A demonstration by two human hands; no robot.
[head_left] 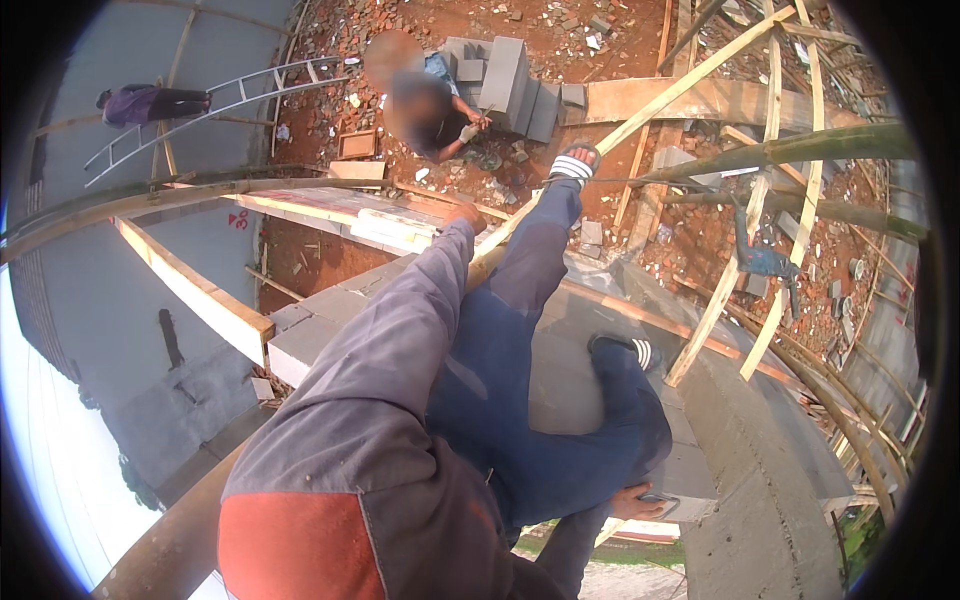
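My left hand (463,215) reaches forward beside a pale timber plank (395,230) and a slanting wooden pole (640,110). The sleeve hides most of its fingers, so its grip is unclear. Low on the right, my right hand (640,503) has its fingers bent at the edge of a grey block wall (570,375). A small grey metal-looking piece shows at the fingertips; its kind cannot be made out. My left foot, in a striped sandal (572,166), is over the slanting pole. The other sandal (645,353) is at the wall top.
Below, a person (425,110) crouches beside stacked grey blocks (505,80). Another person (155,104) is near a metal ladder (240,100). Bamboo poles (790,150) and timber braces (720,290) cross the right side. Rubble covers the red soil. A rough concrete beam (755,520) lies right.
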